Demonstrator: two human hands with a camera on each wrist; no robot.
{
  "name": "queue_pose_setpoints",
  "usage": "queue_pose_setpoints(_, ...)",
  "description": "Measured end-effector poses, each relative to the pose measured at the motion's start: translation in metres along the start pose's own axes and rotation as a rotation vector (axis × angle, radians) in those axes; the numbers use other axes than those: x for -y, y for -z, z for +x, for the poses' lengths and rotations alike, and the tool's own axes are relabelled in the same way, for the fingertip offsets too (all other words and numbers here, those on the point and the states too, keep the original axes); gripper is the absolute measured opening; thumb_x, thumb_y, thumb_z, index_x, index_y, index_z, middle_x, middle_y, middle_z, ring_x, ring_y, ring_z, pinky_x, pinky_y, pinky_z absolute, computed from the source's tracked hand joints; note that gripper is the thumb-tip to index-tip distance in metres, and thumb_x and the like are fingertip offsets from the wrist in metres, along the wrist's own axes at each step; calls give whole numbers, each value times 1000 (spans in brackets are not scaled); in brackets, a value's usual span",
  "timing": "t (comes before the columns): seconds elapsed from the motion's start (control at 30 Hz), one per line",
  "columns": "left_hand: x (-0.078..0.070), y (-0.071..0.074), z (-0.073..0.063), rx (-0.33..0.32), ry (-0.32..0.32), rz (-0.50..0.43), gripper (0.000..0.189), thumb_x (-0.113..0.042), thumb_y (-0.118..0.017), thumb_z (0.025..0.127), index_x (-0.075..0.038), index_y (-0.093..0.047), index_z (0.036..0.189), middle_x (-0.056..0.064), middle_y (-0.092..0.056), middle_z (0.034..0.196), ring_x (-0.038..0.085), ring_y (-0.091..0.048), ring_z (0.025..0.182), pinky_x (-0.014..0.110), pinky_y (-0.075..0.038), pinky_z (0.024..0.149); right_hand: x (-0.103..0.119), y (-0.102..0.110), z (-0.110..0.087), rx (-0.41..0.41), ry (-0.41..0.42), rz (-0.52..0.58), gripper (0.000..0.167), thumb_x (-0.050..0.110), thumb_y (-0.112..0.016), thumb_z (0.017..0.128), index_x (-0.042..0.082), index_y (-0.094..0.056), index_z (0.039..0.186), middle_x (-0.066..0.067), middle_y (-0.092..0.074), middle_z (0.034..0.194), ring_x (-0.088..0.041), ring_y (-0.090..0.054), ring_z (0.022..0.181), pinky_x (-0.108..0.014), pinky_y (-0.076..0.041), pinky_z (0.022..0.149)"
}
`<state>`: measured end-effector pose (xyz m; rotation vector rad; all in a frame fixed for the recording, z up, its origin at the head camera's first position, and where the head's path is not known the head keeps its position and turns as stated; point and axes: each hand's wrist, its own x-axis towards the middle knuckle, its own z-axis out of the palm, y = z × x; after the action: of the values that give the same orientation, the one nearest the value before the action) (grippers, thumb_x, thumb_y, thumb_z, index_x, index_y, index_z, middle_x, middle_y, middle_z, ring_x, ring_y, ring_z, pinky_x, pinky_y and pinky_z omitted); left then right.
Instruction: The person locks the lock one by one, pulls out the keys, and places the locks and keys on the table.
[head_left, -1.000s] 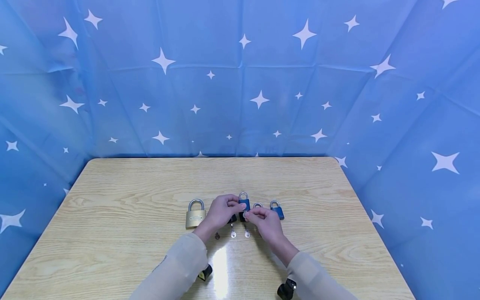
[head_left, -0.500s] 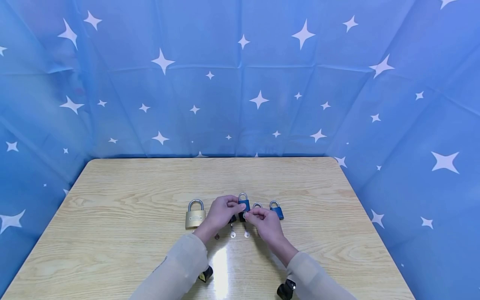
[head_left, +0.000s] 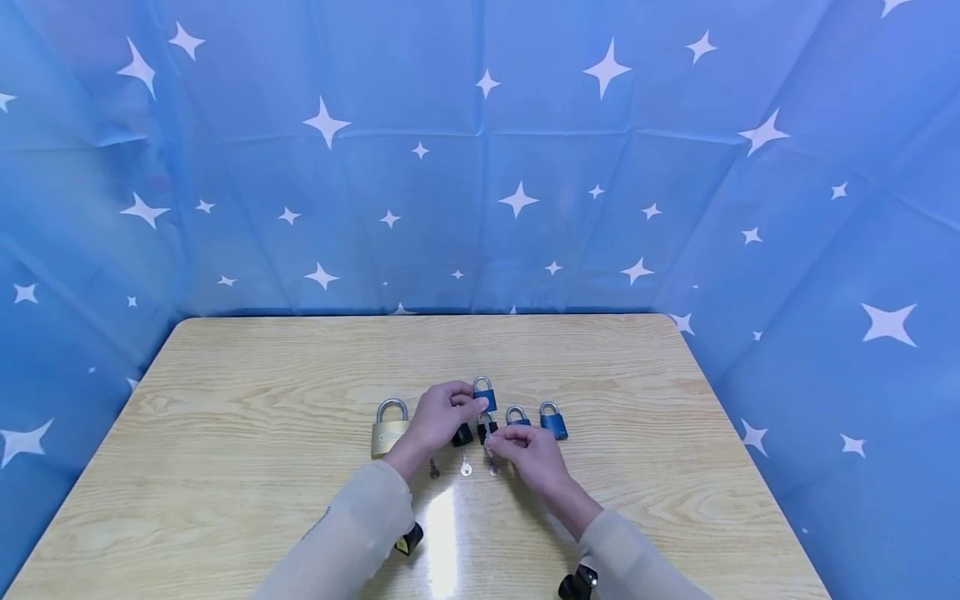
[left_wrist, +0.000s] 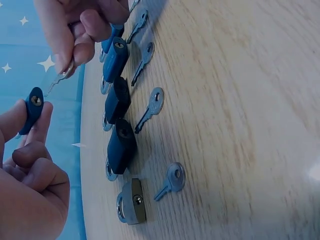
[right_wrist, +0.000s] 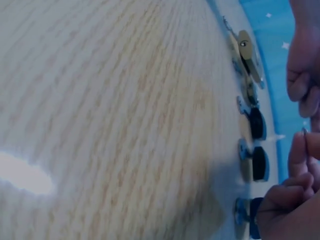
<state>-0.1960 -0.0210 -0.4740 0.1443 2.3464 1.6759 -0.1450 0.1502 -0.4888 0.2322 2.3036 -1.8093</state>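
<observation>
My left hand [head_left: 444, 414] pinches a small blue padlock [head_left: 483, 397] above the table, its shackle pointing away from me. In the left wrist view, the keyhole of this padlock [left_wrist: 35, 103] faces the key. My right hand [head_left: 534, 454] pinches a small silver key [left_wrist: 59, 79] by its head. The key's tip points at the padlock, with a small gap between them. In the right wrist view, the fingers of my right hand [right_wrist: 295, 192] hide most of the key.
On the table [head_left: 262, 467], a large brass padlock [head_left: 388, 435], a smaller brass one [left_wrist: 132, 201], black padlocks [left_wrist: 121, 145] and blue padlocks [head_left: 553, 422] lie in a row. Loose keys [left_wrist: 151, 107] lie in front of them. A starred blue curtain [head_left: 450, 167] hangs behind.
My left hand and the blue padlock have moved slightly away from me and left. My right hand has dropped slightly toward me, and a gap now shows between padlock and right fingers.
</observation>
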Motion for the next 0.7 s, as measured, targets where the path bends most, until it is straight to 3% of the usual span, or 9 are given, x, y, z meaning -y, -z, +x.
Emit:
queue_pose_setpoints(0.37, 0, -1, 0, -18, 50, -25, 38, -33, -69, 90, -7, -63, 117, 5, -72, 99, 19, -64, 95, 41, -50, 89, -3, 4, -2, 37, -10, -98, 16, 19, -72, 86, 4, -72, 92, 1, -62, 73, -12, -48, 58, -20, -39, 49)
queue_pose_setpoints(0.53, -1, -3, -1, -21, 70, -28, 37, -34, -69, 90, -9, -64, 116, 5, -72, 100, 20, -63, 98, 42, -49, 90, -1, 8, -3, 42, -15, -112, 15, 20, -71, 87, 5, -71, 92, -2, -65, 78, -14, -52, 65, -23, -42, 52)
queue_pose_setpoints(0.7, -2, -6, 1, -17, 59, -35, 37, -34, -70, 90, -8, -64, 115, 7, -71, 101, 21, -63, 97, 41, -49, 89, 2, 14, -1, 12, 15, -133, 15, 19, -73, 85, 5, -72, 89, 0, -67, 81, -12, -55, 73, -23, -44, 63)
